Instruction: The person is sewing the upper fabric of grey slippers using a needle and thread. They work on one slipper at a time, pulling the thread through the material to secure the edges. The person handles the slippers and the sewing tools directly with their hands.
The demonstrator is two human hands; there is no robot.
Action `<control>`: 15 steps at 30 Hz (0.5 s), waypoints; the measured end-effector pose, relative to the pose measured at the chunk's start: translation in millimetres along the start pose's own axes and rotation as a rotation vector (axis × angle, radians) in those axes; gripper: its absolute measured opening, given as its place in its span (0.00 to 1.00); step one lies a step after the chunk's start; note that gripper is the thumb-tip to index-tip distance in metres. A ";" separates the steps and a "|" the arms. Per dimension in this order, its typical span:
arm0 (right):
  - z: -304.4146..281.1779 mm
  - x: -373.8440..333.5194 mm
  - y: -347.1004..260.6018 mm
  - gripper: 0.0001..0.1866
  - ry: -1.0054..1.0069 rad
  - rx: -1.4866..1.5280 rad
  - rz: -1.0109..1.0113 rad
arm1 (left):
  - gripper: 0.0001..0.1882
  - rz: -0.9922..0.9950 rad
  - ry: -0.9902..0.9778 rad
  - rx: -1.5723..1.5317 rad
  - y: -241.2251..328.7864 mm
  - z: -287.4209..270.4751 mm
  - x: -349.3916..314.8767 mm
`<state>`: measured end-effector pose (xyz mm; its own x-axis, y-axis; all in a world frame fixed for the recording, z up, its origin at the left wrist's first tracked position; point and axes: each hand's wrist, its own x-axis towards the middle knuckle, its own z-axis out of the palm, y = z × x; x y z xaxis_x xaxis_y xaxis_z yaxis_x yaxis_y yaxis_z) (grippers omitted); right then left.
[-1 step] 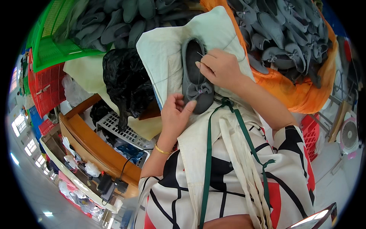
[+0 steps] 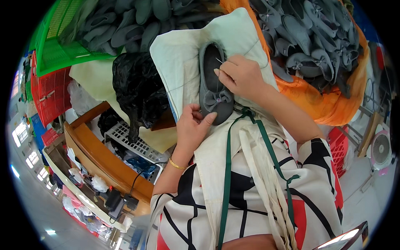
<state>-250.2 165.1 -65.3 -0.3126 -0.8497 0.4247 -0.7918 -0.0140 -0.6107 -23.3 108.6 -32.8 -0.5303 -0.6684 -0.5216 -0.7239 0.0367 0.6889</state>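
A grey slip-on shoe [image 2: 223, 114] lies lengthwise on a pale cushion [image 2: 179, 46], its toe toward me. On its front sits a grey bow [image 2: 218, 99] with a small shiny bit at the centre. My left hand [image 2: 192, 128] grips the toe's left side, thumb on the edge and some fingertips hidden. Over the shoe's opening, my right hand [image 2: 242, 76] pinches a thin needle [image 2: 218, 61] between thumb and fingers, its tip poking out to the left. A fine thread [image 2: 217, 85] runs between this hand and the bow.
Grey shoes [image 2: 129, 35] are heaped at the back left by a green crate [image 2: 54, 56]. An orange sack [image 2: 316, 102] of more shoes stands right. Left are a black plastic bag [image 2: 135, 83], a white basket [image 2: 133, 139] and a wooden edge [image 2: 108, 158]. A fan [image 2: 381, 146] stands far right.
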 end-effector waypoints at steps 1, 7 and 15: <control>0.1 0.8 -3.3 0.08 0.005 0.028 -0.014 | 0.27 -0.043 -0.024 0.014 1.4 1.1 -2.8; -10.1 13.3 -25.1 0.09 0.068 0.018 -0.119 | 0.18 -0.064 0.060 -0.132 -7.3 3.5 -2.6; -99.1 29.2 -5.7 0.04 0.153 -0.202 -0.049 | 0.14 0.416 0.364 -0.073 23.4 -131.7 34.5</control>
<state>-306.8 192.7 16.8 -0.3351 -0.7606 0.5560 -0.8918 0.0657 -0.4477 -0.4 -11.5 31.6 -0.5690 -0.8224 0.0006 -0.4466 0.3096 0.8395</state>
